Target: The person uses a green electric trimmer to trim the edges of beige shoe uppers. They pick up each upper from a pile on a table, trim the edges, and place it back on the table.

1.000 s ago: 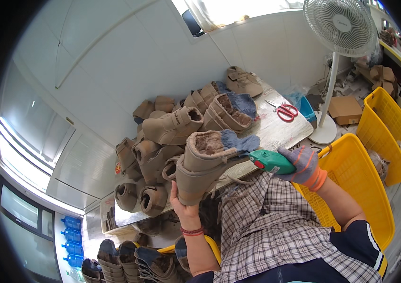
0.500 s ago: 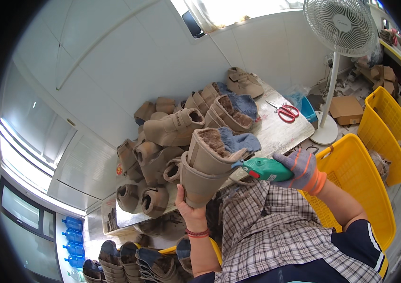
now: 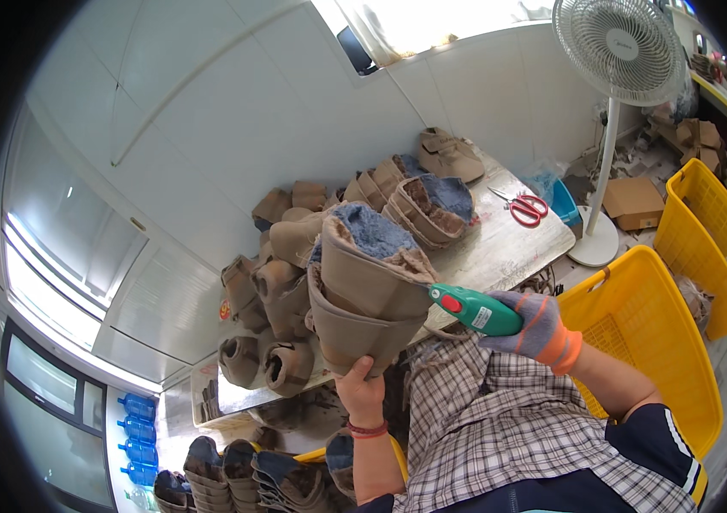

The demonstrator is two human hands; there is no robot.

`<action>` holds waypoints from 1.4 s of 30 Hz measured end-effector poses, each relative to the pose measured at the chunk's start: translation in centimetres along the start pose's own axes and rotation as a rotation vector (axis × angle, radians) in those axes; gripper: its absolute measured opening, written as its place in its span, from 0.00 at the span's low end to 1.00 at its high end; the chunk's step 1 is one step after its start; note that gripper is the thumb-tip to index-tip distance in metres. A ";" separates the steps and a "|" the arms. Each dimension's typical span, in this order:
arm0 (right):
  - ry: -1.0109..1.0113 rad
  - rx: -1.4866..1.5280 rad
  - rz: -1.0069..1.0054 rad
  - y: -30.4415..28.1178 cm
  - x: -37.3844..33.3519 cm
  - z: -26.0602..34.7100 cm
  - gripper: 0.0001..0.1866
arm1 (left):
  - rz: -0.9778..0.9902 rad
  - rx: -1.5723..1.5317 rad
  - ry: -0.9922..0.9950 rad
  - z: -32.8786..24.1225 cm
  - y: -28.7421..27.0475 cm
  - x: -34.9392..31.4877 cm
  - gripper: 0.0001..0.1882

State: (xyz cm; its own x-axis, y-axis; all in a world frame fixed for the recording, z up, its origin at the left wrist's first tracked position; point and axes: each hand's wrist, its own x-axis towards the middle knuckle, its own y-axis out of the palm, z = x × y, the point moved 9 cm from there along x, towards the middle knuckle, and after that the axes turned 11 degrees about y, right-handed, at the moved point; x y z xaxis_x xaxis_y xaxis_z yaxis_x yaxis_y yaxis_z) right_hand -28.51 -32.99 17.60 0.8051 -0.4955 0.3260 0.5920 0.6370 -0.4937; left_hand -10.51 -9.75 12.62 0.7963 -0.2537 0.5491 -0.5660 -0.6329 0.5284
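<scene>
Left hand (image 3: 362, 395) is pinching tan, fuzzy-lined shoe tops (image 3: 372, 286).
Beside that grip, right hand (image 3: 539, 329) is clutching a rounded green plastic tool (image 3: 485, 314), maybe touching them.

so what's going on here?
One person, both hands busy. The bare left hand holds up nested beige, fleece-lined shoe uppers. The gloved right hand grips a green handheld tool, its tip at the edge of the topmost one; can't tell if it's cutting. More uppers are piled on the table, with red-handled scissors near its far right corner. A yellow basket stands to the person's right.
</scene>
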 end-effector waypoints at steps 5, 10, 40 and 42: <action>0.127 0.191 0.020 1.3 0.3 -1.5 0.34 | 0.065 0.296 0.063 0.4 -1.1 -1.1 0.23; 0.164 0.156 -0.003 1.5 1.0 -1.7 0.35 | 0.267 0.501 0.039 0.5 -0.9 -1.4 0.21; 0.546 0.512 -0.152 -1.4 0.6 -8.7 0.31 | 0.472 1.532 0.648 -4.9 2.1 19.0 0.15; 0.524 0.459 -0.135 -1.2 0.6 -9.0 0.32 | 0.377 1.762 0.632 -7.0 0.9 24.5 0.14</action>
State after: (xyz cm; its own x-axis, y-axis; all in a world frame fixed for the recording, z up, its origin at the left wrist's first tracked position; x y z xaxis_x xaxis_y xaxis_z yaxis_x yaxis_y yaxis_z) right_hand -29.09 -39.36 11.18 0.6681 -0.7331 -0.1274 0.7339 0.6774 -0.0490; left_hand 7.02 -11.44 31.07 0.2882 -0.5278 0.7990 0.4855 -0.6386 -0.5970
